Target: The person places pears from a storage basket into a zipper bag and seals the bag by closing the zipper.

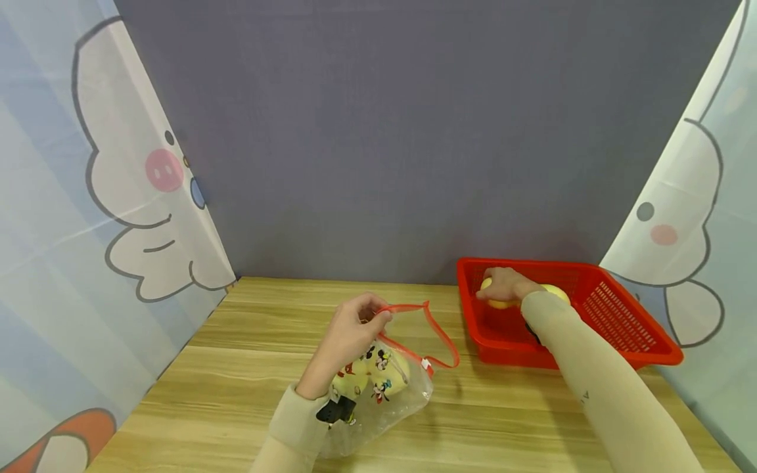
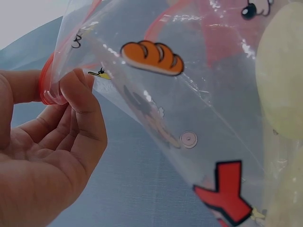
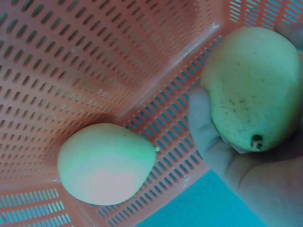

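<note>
My left hand [image 1: 355,328] pinches the red zip edge of a clear plastic zip bag [image 1: 378,427] printed with cartoon figures. The bag's mouth gapes toward the right, and yellow mangoes [image 1: 399,373] show through its side. Over in the red plastic basket [image 1: 641,332], my right hand [image 1: 507,285] grips a yellow mango [image 3: 255,90], thumb and fingers curled round it. That mango's dark stem end and small specks show in the right wrist view. Another mango [image 3: 106,163] lies on the basket's floor beside it, partly hidden by my right arm in the head view.
Both the bag and the basket are on a wood-grain table [image 1: 236,368], the basket at the back right. A grey cloth wall [image 1: 367,144] stands behind the table. Curtains with cartoon prints [image 1: 165,171] hang at both sides.
</note>
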### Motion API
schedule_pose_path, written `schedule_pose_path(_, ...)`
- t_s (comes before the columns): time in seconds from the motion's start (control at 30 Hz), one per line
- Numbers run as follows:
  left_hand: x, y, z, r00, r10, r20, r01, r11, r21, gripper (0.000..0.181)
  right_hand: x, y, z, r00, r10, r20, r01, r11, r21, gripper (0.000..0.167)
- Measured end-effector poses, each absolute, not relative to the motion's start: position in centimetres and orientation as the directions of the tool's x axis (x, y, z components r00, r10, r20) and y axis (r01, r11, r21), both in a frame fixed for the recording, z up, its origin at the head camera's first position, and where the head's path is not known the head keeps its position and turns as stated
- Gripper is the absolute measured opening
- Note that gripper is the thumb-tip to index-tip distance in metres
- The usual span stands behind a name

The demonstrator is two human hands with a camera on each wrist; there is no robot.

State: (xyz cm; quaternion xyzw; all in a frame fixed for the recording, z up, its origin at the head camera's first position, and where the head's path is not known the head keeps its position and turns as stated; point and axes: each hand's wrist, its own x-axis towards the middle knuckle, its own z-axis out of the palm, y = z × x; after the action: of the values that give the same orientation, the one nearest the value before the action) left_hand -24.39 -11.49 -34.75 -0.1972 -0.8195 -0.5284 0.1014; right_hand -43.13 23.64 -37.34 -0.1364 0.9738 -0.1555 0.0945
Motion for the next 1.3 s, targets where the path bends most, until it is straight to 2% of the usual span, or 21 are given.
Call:
schedule_pose_path(0.37, -24.6, -11.3, -34.8, -0.899, 0.214, 0.383, 0.437, 0.361, 0.824, 0.007, -42.3, 23.4, -35.4, -0.971, -0.235, -0.049, -0.207, 0.922, -0.327, 0.067)
schedule_pose_path(0.8, -24.7, -11.6, -34.7, -0.906, 0.208, 0.369, 0.421, 0.348, 0.838, 0.005, -41.6, 22.0, -32.7, -0.963, -0.269, 0.018, -0.26, 0.911, -0.321, 0.062)
schedule_pose_path(1.07, -24.6, -11.5, -34.6, -0.91, 0.203, 0.363, 0.414, 0.355, 0.838, 0.004, -40.2, 21.6, -30.9, -0.958, -0.276, 0.074, -0.284, 0.898, -0.336, 0.048)
schedule_pose_path(1.3, -24.7, -11.5, -34.5, -0.905, 0.206, 0.371, 0.423, 0.359, 0.832, 0.006, -38.9, 21.1, -29.3, -0.956, -0.28, 0.09, -0.294, 0.893, -0.34, 0.046)
